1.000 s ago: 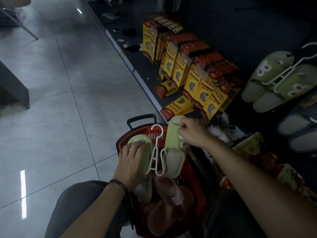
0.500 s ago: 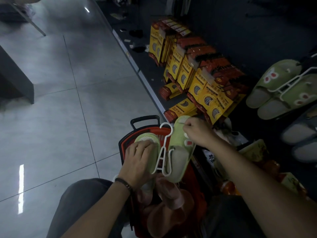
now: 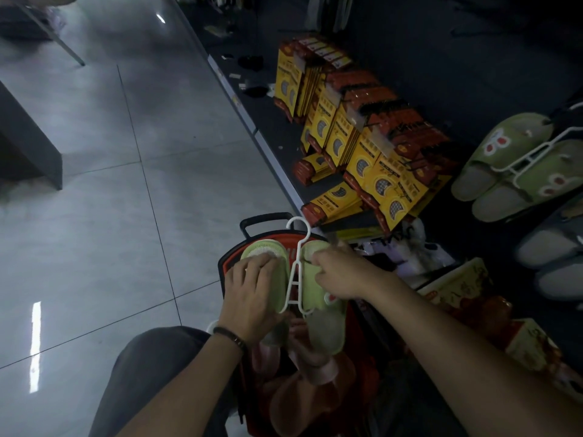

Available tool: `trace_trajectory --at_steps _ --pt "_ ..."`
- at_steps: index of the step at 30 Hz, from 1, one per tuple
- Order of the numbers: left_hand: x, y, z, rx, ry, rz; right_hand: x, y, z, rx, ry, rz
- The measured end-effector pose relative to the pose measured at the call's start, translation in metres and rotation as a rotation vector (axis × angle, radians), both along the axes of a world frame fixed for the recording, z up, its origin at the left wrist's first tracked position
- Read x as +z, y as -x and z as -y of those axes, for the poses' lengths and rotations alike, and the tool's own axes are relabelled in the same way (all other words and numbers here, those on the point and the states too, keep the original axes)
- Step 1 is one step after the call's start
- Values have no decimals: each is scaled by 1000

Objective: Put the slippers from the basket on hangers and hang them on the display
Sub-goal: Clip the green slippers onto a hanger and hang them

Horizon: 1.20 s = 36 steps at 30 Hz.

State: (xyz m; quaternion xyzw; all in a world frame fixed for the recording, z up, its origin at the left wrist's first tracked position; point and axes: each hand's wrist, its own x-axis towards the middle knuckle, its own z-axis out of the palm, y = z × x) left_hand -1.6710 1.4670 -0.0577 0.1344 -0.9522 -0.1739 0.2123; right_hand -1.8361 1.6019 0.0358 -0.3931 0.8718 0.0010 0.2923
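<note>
Tiled floor (image 3: 110, 216) and low dark shelf (image 3: 265, 121)
A red basket (image 3: 224, 269) is standing on the floor; yellow packets (image 3: 362, 146) are leaning in rows on the shelf beside it

Glossy grey floor tiles (image 3: 94, 190) with thin dark joints fill the left side under dim light. A long bright streak (image 3: 35, 345) glints near the lower left, and a smaller one (image 3: 161, 18) up top. A dark furniture block (image 3: 31, 146) stands at the left edge. A low dark shelf (image 3: 268, 118) with a pale front edge runs along the right, carrying yellow-and-red packets (image 3: 362, 149).

Shop: boxed stock (image 3: 356, 143), hung slippers (image 3: 517, 162)
</note>
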Motion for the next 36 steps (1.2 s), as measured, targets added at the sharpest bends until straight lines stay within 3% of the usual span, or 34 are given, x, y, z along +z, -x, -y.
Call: trace_trajectory --at_steps 7,14,23,28,29,33,36 --pt "1 2 -2 -5 17 -66 -2 -6 -10 46 15 -62" --pt "9 4 -9 -111 108 -236 23 -15 -40 -43 316 -124" --pt "70 2 -20 -280 263 -362 91 -15 -79 -336 797 -158" --pt "114 6 -31 -295 278 -438 135 -11 -94 -348 775 164" --pt "120 7 -32 -294 289 -452 140 -15 -98 -307 771 98" --pt "147 9 -39 -282 307 -519 149 -36 -119 -222 879 -497" --pt "168 12 -46 -294 316 -566 156 -54 -128 -180 794 -482"
